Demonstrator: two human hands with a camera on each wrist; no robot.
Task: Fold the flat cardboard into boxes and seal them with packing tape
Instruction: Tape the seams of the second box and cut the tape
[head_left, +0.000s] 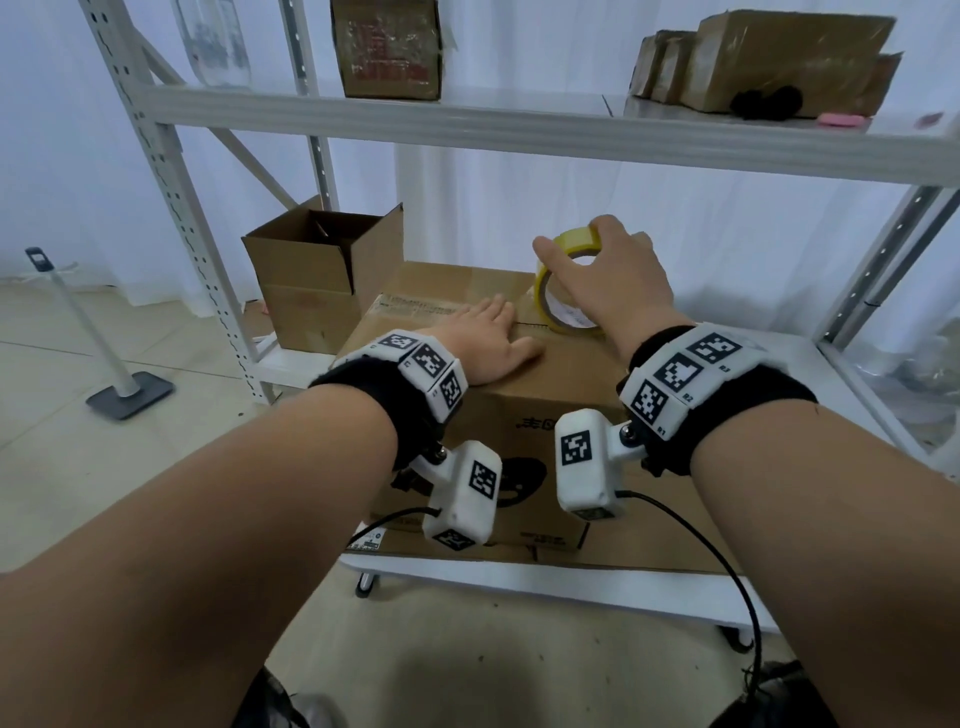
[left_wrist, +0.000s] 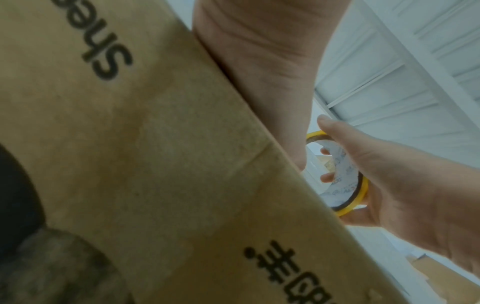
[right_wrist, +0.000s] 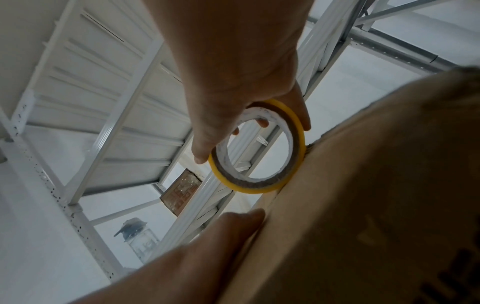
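Observation:
A closed brown cardboard box (head_left: 519, 426) with black print stands on the low white shelf in front of me. My left hand (head_left: 488, 338) lies flat on its top near the middle seam, fingers straight. My right hand (head_left: 597, 275) grips a yellow roll of packing tape (head_left: 558, 291), held upright with its lower edge on the box top at the seam. From the right wrist view the tape roll (right_wrist: 257, 150) is a ring held from above by thumb and fingers. In the left wrist view the tape roll (left_wrist: 348, 176) shows past the box's edge (left_wrist: 182, 164).
An open cardboard box (head_left: 322, 280) stands behind and to the left on the same shelf (head_left: 519, 577). Shelf uprights (head_left: 171, 208) flank the bay, and an upper shelf (head_left: 519, 130) carries more boxes. A floor stand (head_left: 104, 364) is at the left.

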